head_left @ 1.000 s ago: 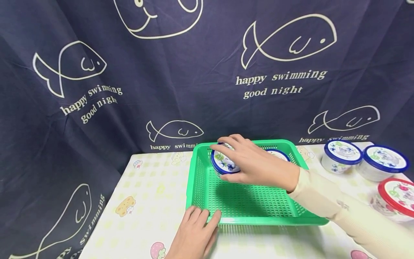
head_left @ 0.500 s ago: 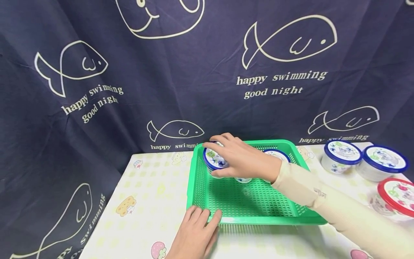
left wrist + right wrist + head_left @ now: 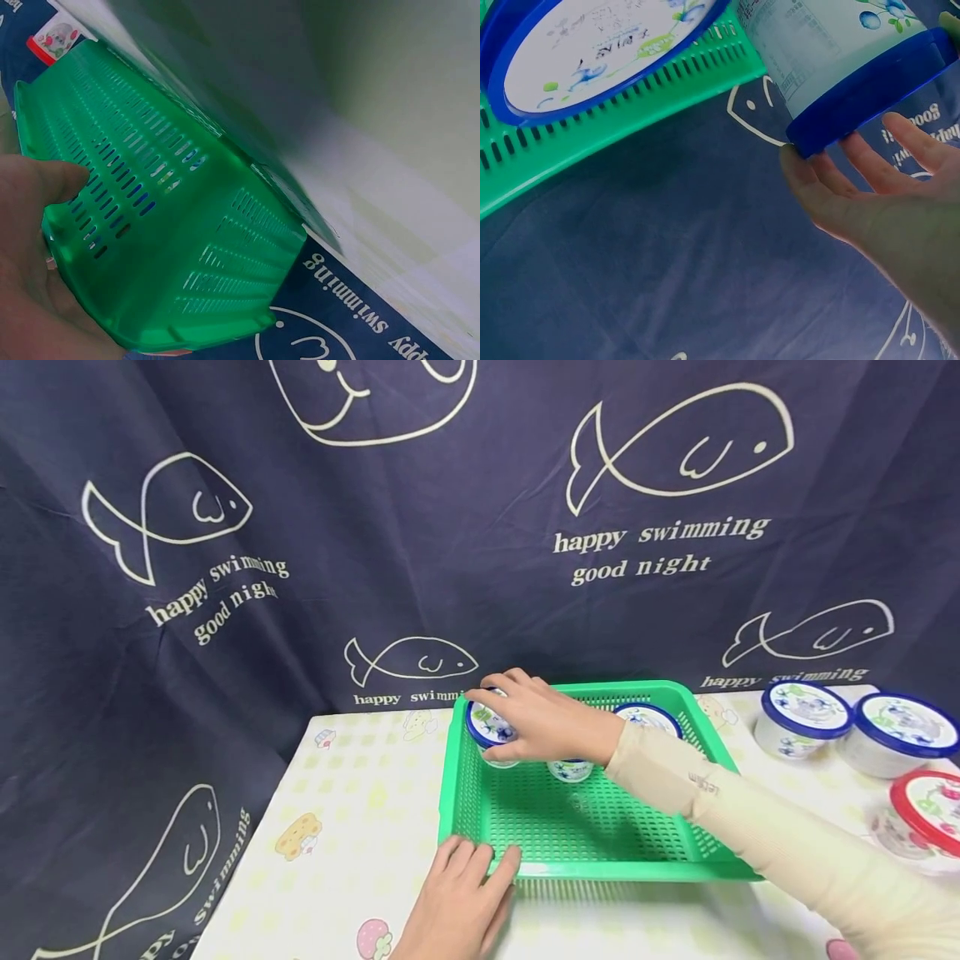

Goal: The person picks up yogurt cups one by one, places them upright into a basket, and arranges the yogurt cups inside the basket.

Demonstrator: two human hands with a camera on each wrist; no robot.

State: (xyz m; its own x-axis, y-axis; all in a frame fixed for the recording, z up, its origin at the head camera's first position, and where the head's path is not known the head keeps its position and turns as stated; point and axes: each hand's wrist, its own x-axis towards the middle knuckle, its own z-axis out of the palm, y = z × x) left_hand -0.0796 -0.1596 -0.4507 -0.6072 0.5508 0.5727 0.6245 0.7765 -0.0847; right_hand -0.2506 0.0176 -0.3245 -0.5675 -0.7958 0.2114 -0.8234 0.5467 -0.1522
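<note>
My right hand [image 3: 543, 718] grips a round plastic tub [image 3: 487, 727] with a blue, blueberry-printed lid in the back left corner of the green basket [image 3: 622, 871]. In the right wrist view, fingers and thumb span the lid of that tub [image 3: 847, 67]. Two more blue-lidded tubs stand inside: a middle tub [image 3: 572, 772], mostly hidden under the right hand and wrist, and a right tub [image 3: 649, 715]. My left hand [image 3: 461, 902] holds the basket's rim at the front left corner. The left wrist view shows its thumb [image 3: 64, 181] against the basket's slotted outer wall [image 3: 165, 270].
Right of the basket stand two blue-lidded tubs [image 3: 806, 706] and a red-lidded tub [image 3: 930, 814] with a cherry print. A dark blue curtain [image 3: 517, 610] with fish drawings hangs right behind the table. The tablecloth [image 3: 352, 827] is pale and checked.
My right hand has moved left with its tub, into the basket's back left corner. The middle tub has come into view beneath the wrist. The left hand keeps its hold.
</note>
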